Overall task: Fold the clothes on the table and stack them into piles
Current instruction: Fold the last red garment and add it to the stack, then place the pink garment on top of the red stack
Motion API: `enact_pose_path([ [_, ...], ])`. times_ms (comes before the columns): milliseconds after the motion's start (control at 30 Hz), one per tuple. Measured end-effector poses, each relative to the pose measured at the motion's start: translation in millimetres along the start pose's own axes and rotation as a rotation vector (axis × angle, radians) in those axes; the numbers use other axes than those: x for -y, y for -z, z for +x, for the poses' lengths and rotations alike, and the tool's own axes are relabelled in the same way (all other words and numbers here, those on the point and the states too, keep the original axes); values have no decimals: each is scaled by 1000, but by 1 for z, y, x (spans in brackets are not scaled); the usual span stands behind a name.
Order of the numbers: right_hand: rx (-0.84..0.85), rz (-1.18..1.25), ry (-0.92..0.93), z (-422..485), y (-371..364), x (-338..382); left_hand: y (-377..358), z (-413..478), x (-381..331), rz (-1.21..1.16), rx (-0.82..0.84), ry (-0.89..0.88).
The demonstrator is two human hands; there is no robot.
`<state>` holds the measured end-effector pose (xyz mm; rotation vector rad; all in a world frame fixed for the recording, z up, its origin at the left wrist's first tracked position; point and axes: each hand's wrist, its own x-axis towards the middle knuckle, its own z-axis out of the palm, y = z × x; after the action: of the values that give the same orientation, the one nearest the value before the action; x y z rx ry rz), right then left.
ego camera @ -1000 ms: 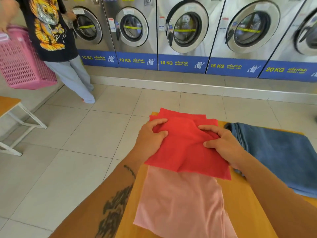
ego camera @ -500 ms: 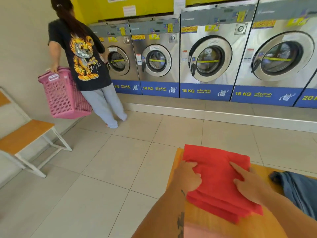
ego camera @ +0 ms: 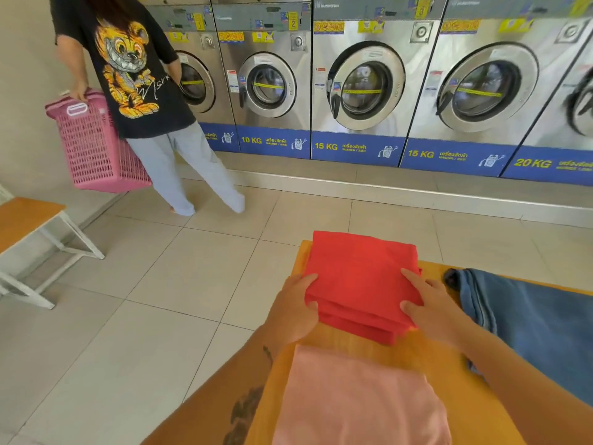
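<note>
At a laundromat folding table (ego camera: pixel 426 354), we grip a folded red garment (ego camera: pixel 359 277) from both sides: our left hand (ego camera: pixel 296 308) clasps its left edge, thumb on top and fingers curled along the side, while our right hand (ego camera: pixel 431 308) pinches the right edge, thumb and forefinger pressed onto the upper layer. The red garment lies in several stacked layers at the far left corner of the wooden tabletop, its front edge showing the folds (we cannot tell how many). Nearer to us on the same table lies a pale pink garment (ego camera: pixel 356 399), spread flat and just apart from the red one, a strip of bare wood between them. To the right, a blue denim piece (ego camera: pixel 539 326) sprawls unfolded across the table, passing under our right forearm.

Beyond the table, a row of steel front-loading washing machines (ego camera: pixel 362 81) lines the back wall, their blue base panels marked 10 KG, 15 KG and 20 KG. A person in a black T-shirt (ego camera: pixel 134 75) with a yellow cartoon tiger stands at the leftmost machine, carrying a pink laundry basket (ego camera: pixel 93 146) in one hand. A wooden-topped bench (ego camera: pixel 25 216) with white legs stands at far left on the tiled floor (ego camera: pixel 144 300).
</note>
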<state>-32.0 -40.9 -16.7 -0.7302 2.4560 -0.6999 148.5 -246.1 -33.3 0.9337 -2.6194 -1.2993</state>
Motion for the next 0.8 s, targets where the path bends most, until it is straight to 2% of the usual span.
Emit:
enact_pose_path([
  [167,44,88,-57,-70,-14,-38,-19,-71,39,85,130,90],
  [300,109,85,-142,-115,-41,-62,-40,-117,42,80,151,162],
  [433,151,225,-178,-144,-66,-61,-53,-139,28,-29,194,269],
  [667,161,311,9,-160,-80,-36,-39,-143,9,-440,172,377],
  [800,64,313,8,-152,-68,-31,-32,-142,5,-595,164,379],
])
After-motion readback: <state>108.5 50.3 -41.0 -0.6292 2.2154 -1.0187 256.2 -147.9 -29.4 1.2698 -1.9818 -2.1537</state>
